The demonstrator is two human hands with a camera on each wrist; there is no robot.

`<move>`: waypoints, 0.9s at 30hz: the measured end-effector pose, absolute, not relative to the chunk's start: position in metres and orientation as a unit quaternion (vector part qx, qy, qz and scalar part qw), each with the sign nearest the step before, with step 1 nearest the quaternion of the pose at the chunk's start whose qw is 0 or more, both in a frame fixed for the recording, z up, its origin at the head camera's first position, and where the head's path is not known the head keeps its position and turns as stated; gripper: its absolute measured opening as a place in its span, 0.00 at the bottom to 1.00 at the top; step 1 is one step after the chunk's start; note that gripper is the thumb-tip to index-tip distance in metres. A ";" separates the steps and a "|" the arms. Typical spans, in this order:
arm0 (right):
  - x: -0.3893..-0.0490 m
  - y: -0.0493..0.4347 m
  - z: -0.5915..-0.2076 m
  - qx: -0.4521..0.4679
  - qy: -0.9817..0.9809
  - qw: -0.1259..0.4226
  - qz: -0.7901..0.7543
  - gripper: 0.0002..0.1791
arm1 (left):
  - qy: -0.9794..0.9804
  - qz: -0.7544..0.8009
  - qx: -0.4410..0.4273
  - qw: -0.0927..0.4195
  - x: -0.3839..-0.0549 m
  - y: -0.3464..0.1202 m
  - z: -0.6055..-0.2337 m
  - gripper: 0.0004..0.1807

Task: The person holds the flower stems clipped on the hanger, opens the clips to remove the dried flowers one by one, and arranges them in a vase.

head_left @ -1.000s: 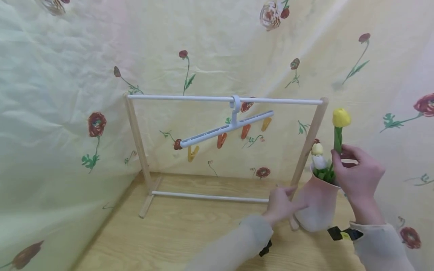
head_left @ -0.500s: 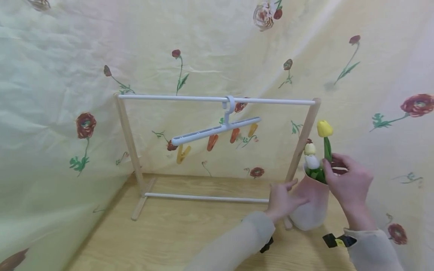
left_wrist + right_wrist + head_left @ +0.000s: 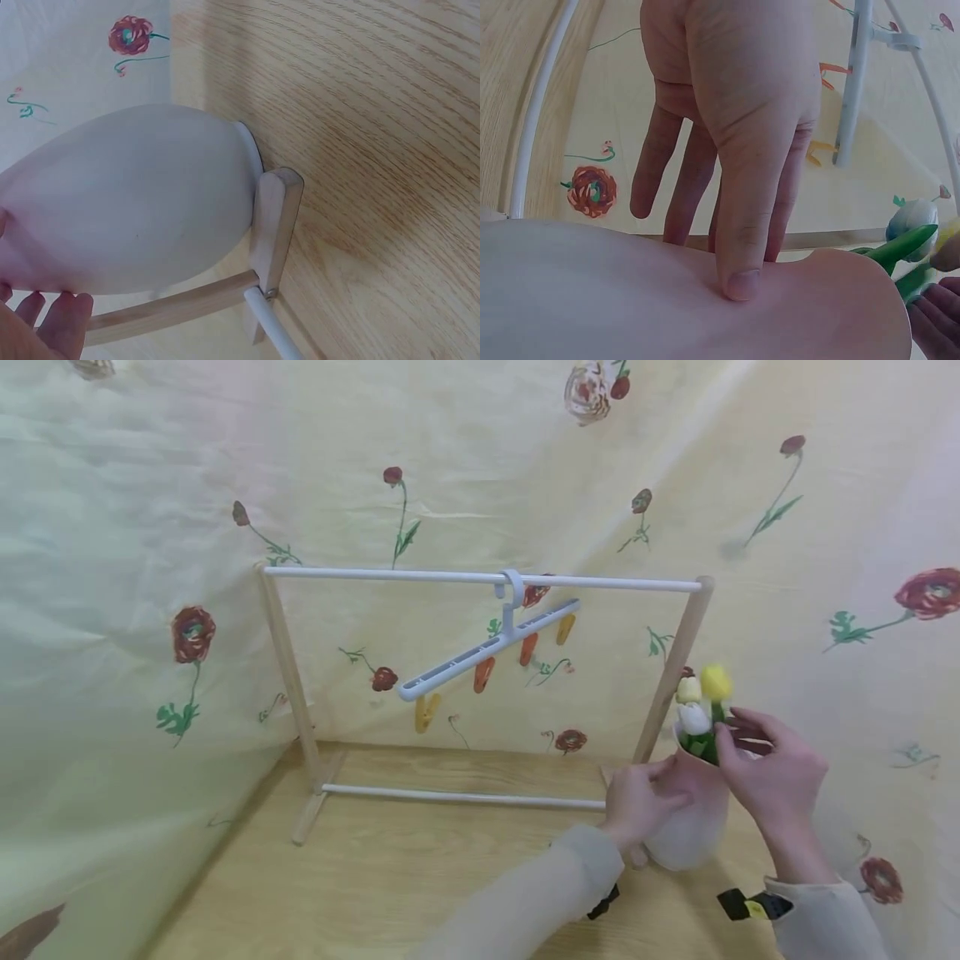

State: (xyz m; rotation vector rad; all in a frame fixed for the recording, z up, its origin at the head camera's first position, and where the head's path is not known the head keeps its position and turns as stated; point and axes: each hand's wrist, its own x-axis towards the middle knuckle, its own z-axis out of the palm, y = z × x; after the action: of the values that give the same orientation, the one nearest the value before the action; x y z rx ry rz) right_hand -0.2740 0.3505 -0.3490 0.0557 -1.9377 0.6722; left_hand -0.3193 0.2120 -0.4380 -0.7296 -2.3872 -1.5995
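Observation:
My right hand (image 3: 776, 768) pinches the green stem of a yellow tulip (image 3: 716, 683), low over the vase mouth. The vase (image 3: 693, 818) is pink above and whitish below, and stands upright on the wooden table. My left hand (image 3: 637, 802) grips its upper left side; in the right wrist view the thumb (image 3: 742, 255) presses the near wall and the other fingers reach behind. A white tulip (image 3: 694, 719) and a pale yellow tulip (image 3: 687, 690) stand in the vase. The stem's lower end is hidden.
Left of the vase stands a wooden rack with a white top bar (image 3: 390, 575) and a lower bar (image 3: 465, 797). From it hangs a tilted pale hanger (image 3: 487, 652) with several orange and yellow clips. Flowered cloth (image 3: 450, 435) surrounds the table. The rack's foot (image 3: 276, 217) lies close against the vase base.
The yellow tulip has come down toward the vase mouth in my right hand, its head now beside the other tulips. My left hand stays at the vase. The hanger has swung a little.

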 end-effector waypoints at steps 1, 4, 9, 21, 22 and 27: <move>-0.274 0.351 -0.350 0.019 -0.806 0.518 0.285 0.17 | -0.802 -0.538 -0.245 0.088 -0.319 0.213 -0.438 0.29; -0.273 0.354 -0.353 0.006 -0.799 0.526 0.292 0.18 | -0.806 -0.531 -0.246 0.092 -0.318 0.216 -0.438 0.28; -0.270 0.358 -0.353 0.008 -0.784 0.556 0.276 0.20 | -0.812 -0.519 -0.245 0.104 -0.315 0.220 -0.438 0.28; -0.238 0.357 -0.342 0.069 -0.755 0.625 0.188 0.28 | -0.820 -0.489 -0.264 0.136 -0.298 0.256 -0.441 0.28; -0.238 0.353 -0.343 0.085 -0.746 0.631 0.193 0.28 | -0.820 -0.488 -0.266 0.136 -0.298 0.256 -0.442 0.28; -0.241 0.328 -0.345 0.187 -0.748 0.610 0.182 0.28 | -0.842 -0.478 -0.237 0.085 -0.296 0.241 -0.433 0.25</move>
State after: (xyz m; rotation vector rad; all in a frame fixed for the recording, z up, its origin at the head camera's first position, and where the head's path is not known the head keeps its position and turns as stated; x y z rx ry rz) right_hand -0.2411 0.3280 -0.3450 0.4322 -1.7268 0.4203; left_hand -0.2964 0.2411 -0.4332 -0.7053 -2.5104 -1.4248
